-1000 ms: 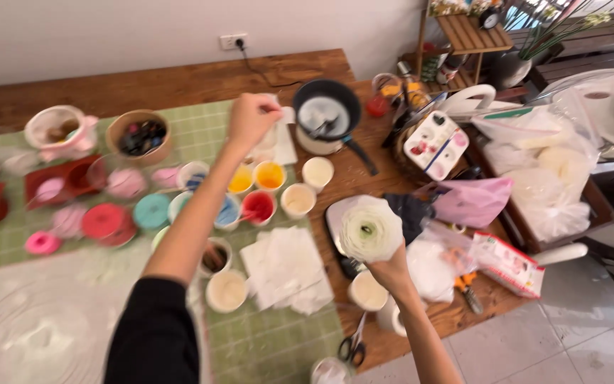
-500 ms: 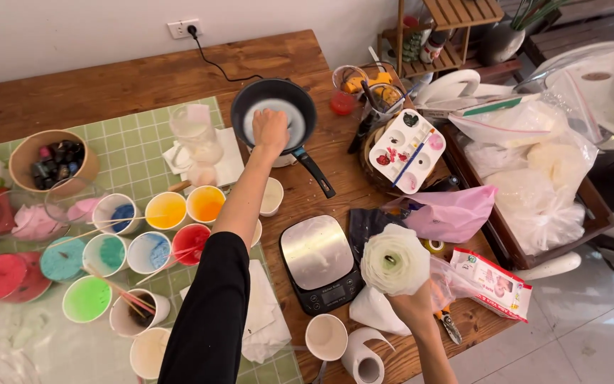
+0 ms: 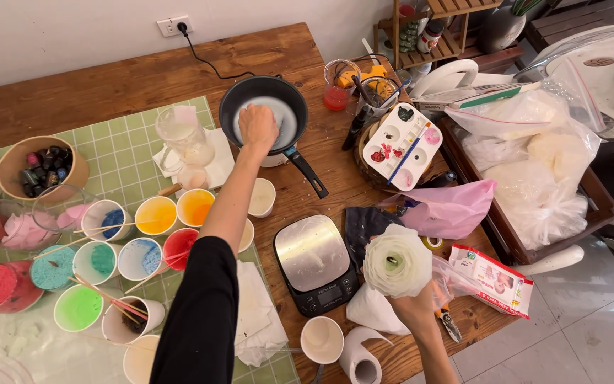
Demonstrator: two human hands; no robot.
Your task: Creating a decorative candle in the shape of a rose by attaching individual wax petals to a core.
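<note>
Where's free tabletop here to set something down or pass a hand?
Bare wood runs along the far edge of the table, behind the green mat and left of the pan where the left hand reaches. The right hand holds a white flower. Around the scale, paint cups and palette it is crowded.

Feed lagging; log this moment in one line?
left hand: in black pan | right hand: holding white flower | scale: bare

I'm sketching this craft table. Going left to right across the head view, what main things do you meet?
Bowl of small bottles → glass jug → left hand in the black pan → paint palette → pink bag → clear plastic bags.
</note>
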